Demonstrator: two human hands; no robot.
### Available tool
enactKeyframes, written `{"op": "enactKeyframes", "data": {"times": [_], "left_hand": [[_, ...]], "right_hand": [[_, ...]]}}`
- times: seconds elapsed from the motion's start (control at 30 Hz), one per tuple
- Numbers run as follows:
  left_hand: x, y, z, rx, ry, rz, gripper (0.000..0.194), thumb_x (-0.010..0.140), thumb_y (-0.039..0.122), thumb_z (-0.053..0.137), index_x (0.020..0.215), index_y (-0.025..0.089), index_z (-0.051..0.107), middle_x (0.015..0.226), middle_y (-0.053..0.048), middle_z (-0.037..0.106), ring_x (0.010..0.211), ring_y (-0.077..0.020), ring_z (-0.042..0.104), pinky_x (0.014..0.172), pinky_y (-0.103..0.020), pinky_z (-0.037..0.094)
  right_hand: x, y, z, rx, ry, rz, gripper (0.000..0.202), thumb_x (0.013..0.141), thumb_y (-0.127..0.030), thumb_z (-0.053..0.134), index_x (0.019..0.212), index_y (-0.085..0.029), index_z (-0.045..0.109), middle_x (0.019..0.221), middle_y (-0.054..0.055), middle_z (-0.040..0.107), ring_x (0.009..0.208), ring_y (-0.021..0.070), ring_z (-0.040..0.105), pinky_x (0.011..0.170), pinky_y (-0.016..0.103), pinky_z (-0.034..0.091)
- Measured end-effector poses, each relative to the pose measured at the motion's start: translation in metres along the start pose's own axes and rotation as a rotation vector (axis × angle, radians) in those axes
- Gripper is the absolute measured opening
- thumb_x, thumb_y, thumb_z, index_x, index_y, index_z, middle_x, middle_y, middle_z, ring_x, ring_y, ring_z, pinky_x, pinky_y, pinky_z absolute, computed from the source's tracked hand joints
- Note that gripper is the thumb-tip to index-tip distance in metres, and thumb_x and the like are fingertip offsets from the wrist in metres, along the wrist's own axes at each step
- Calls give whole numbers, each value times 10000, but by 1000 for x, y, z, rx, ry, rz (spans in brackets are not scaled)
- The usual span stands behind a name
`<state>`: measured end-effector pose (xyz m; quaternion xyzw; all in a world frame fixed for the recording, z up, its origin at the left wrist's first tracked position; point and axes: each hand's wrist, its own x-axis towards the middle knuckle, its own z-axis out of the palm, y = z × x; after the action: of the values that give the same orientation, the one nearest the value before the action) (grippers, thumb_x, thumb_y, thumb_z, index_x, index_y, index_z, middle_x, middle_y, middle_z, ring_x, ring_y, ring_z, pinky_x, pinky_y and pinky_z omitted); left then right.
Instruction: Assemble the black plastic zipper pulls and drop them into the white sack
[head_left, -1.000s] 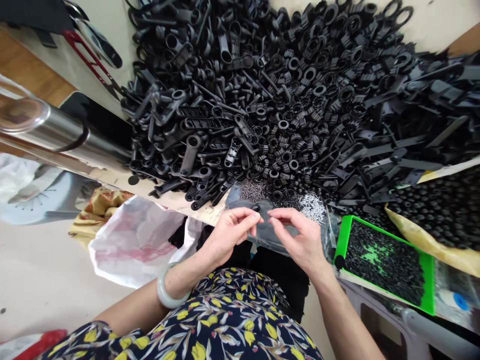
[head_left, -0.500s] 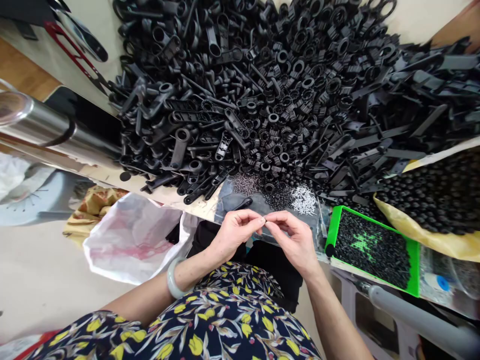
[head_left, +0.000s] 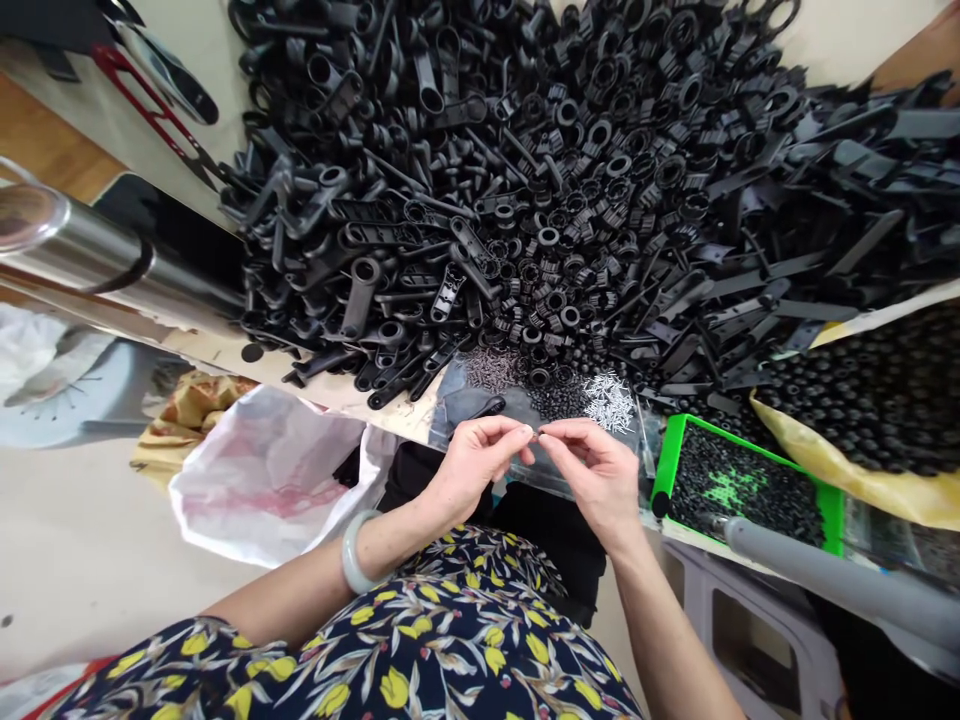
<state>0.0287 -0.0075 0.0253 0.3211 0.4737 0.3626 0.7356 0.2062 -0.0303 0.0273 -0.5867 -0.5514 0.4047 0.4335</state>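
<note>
My left hand (head_left: 480, 462) and my right hand (head_left: 596, 475) meet fingertip to fingertip at the table's front edge. Between their pinched fingers is a tiny dark piece (head_left: 535, 436), too small to make out. Just beyond my hands lie a heap of white pins (head_left: 609, 402), small black parts (head_left: 561, 400) and small brownish parts (head_left: 489, 368). A black lever part (head_left: 491, 405) rests behind my left hand. Further back, a large pile of black rings (head_left: 570, 240) and black levers (head_left: 364, 285) covers the table.
A green tray (head_left: 670, 455) of small black and green bits stands at the right, beside a yellow bag (head_left: 847, 465) of black beads. A grey pole (head_left: 817, 570) crosses the lower right. At left are a white bag (head_left: 247, 480) and a steel flask (head_left: 97, 250).
My hands have shifted slightly right, with a small gap now between the fingertips of each. The grey pole at the right has moved up and now overlaps the green tray.
</note>
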Motion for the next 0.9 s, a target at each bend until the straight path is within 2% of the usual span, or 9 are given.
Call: {"op": "enactKeyframes", "data": {"times": [0.2, 0.33, 0.47, 0.6, 0.7, 0.83, 0.9], "left_hand": [[-2, 0, 4, 48, 94, 69, 271, 866, 416, 790, 789, 158, 758, 672, -1, 689, 520, -60, 395, 515, -220, 314], [-3, -2, 8, -30, 130, 60, 293, 856, 432, 797, 780, 154, 749, 668, 6, 674, 510, -56, 371, 501, -223, 285], [-4, -1, 7, -71, 55, 33, 303, 851, 451, 799, 841, 149, 778, 709, -9, 698, 522, -58, 378, 506, -227, 276], [-1, 4, 3, -56, -36, 32, 274, 827, 412, 818, 853, 139, 801, 704, -25, 703, 570, -70, 420, 537, -229, 285], [3, 8, 5, -159, -23, -29, 257, 800, 399, 834, 821, 148, 786, 682, -2, 660, 547, -55, 376, 518, -227, 234], [8, 12, 12, -352, 32, -203, 327, 688, 409, 906, 848, 157, 770, 684, 36, 557, 540, -47, 376, 492, -218, 194], [9, 11, 13, -383, 19, -233, 342, 675, 405, 913, 846, 151, 761, 729, 29, 553, 560, -49, 400, 486, -213, 207]], "right_hand": [[-3, -7, 7, -147, -3, -81, 91, 987, -290, 703, 991, -266, 791, 973, 47, 787, 872, 195, 738, 793, 333, 617], [-9, -7, 16, -151, 72, -102, 106, 988, -258, 699, 1030, -260, 796, 1012, 45, 790, 919, 198, 744, 854, 349, 607], [-13, -5, 22, -93, 162, -115, 110, 970, -222, 716, 1036, -258, 797, 1036, 45, 778, 939, 197, 736, 872, 359, 600], [-9, -6, 17, -105, 133, -188, 119, 960, -187, 723, 1014, -263, 797, 1012, 38, 768, 935, 192, 728, 860, 352, 591], [-4, -9, 14, -130, 87, -193, 133, 963, -198, 721, 1053, -264, 793, 1028, 43, 762, 954, 196, 723, 867, 356, 593], [3, -10, 14, -211, 136, -254, 146, 967, -210, 716, 1093, -256, 773, 1052, 51, 752, 985, 200, 714, 909, 378, 595], [6, -9, 15, -278, 155, -310, 138, 970, -207, 704, 1085, -253, 765, 1048, 56, 750, 981, 203, 715, 909, 388, 598]]}}
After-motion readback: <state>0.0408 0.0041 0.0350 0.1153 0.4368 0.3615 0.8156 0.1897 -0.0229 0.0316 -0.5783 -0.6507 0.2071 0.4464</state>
